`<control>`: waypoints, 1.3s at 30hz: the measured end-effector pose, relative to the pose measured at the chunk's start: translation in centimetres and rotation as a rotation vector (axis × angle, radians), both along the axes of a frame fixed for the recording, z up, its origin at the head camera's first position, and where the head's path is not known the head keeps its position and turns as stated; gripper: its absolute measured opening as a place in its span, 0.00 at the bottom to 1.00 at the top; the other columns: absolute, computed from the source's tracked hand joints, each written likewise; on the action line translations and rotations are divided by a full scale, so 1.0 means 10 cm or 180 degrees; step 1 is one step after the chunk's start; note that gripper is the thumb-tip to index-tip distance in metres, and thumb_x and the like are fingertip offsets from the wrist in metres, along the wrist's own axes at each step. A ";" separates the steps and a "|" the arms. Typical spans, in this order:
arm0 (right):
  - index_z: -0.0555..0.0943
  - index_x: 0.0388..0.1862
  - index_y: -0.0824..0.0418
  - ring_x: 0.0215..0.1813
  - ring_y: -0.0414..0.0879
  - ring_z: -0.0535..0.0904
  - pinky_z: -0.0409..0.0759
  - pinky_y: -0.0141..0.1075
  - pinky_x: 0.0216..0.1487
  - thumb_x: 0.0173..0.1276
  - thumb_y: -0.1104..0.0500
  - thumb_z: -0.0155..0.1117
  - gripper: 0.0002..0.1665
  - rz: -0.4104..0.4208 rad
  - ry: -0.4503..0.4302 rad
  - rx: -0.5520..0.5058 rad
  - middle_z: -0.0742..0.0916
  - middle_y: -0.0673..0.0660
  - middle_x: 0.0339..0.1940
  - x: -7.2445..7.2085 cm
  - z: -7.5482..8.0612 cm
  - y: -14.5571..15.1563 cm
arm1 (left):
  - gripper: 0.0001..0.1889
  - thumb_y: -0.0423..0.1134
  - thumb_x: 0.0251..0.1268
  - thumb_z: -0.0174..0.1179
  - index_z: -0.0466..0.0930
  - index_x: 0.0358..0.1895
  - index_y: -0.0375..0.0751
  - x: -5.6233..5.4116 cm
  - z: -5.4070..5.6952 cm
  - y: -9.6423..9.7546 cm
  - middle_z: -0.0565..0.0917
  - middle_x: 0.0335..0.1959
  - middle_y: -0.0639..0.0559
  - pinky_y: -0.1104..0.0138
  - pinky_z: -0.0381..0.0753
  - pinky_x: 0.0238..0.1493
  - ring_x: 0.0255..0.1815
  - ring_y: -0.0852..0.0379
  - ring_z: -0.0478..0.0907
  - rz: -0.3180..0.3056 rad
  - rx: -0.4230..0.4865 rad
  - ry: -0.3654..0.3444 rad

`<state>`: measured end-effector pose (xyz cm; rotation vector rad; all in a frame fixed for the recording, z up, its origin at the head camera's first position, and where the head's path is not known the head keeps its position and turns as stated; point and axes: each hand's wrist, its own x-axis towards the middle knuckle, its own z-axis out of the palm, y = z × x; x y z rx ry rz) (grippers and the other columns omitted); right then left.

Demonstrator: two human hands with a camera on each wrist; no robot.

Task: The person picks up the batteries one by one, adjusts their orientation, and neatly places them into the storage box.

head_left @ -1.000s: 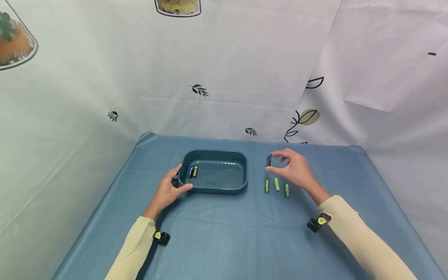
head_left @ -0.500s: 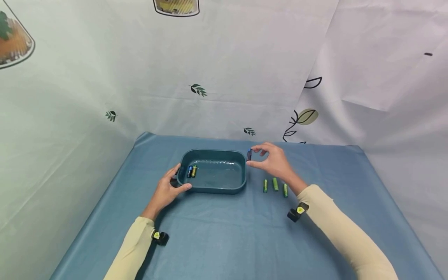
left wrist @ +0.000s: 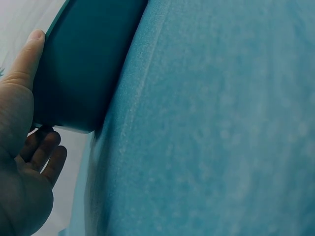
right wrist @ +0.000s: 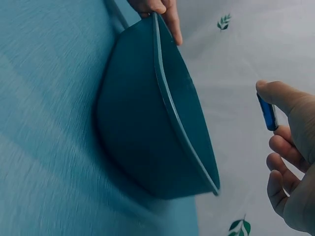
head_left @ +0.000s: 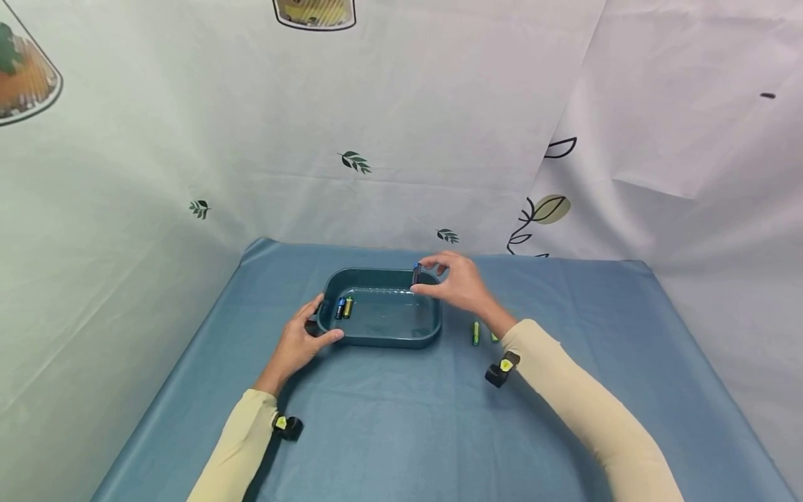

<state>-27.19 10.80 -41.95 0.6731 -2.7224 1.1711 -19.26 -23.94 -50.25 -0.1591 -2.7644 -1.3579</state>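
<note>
My left hand (head_left: pixel 300 343) holds the left end of a teal rectangular baking dish (head_left: pixel 383 342), its thumb along the near rim. In the left wrist view, the curled fingers (left wrist: pixel 45 150) are at the dish's end. Two batteries lie side by side inside at the left, a blue-and-black one (head_left: pixel 340 307) and a yellow-green-and-black one (head_left: pixel 348 307). Above the dish's right end, my right hand (head_left: pixel 458 282) pinches a blue-and-black battery (head_left: pixel 417 274) by its two ends, between thumb and forefinger. The right wrist view shows this battery (right wrist: pixel 267 113) higher than the rim.
To the right of the dish, a green battery (head_left: pixel 476 333) lies on the blue tablecloth (head_left: pixel 401 418). Another green battery (head_left: pixel 495 337) shows partly past the right sleeve (head_left: pixel 564 376). A pale printed sheet (head_left: pixel 401 125) hangs behind the table.
The right hand has carried its battery leftward, from over the green batteries to above the dish's right end. Its forearm now covers one green battery and part of another. The left hand stays put.
</note>
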 end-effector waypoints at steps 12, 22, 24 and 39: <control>0.86 0.59 0.52 0.45 0.45 0.77 0.78 0.41 0.40 0.59 0.42 0.80 0.31 0.0225 -0.0093 -0.0105 0.84 0.50 0.51 -0.08 -0.07 -0.35 | 0.52 0.52 0.60 0.75 0.54 0.83 0.47 0.01 0.02 0.01 0.57 0.81 0.36 0.42 0.78 0.58 0.66 0.35 0.73 -0.0022 0.0008 0.0024; 0.86 0.59 0.53 0.44 0.44 0.78 0.79 0.40 0.44 0.59 0.42 0.80 0.31 0.0372 -0.0138 -0.0096 0.85 0.50 0.49 -0.15 -0.19 -0.60 | 0.52 0.51 0.60 0.75 0.54 0.83 0.45 -0.01 0.03 0.03 0.58 0.80 0.35 0.41 0.76 0.60 0.65 0.35 0.73 0.0002 0.0016 0.0054; 0.86 0.58 0.53 0.44 0.44 0.78 0.79 0.39 0.44 0.59 0.43 0.81 0.31 0.0390 -0.0133 -0.0110 0.85 0.50 0.49 -0.16 -0.22 -0.64 | 0.52 0.51 0.59 0.76 0.55 0.83 0.44 0.00 0.03 0.03 0.58 0.80 0.35 0.41 0.76 0.61 0.65 0.35 0.73 0.0011 0.0020 0.0050; 0.86 0.58 0.55 0.42 0.43 0.78 0.79 0.37 0.44 0.59 0.46 0.81 0.30 0.0510 -0.0269 -0.0179 0.85 0.51 0.49 -0.20 -0.36 -0.88 | 0.52 0.52 0.60 0.75 0.54 0.83 0.45 -0.01 0.04 0.03 0.57 0.81 0.36 0.42 0.78 0.58 0.64 0.35 0.73 0.0008 0.0049 -0.0005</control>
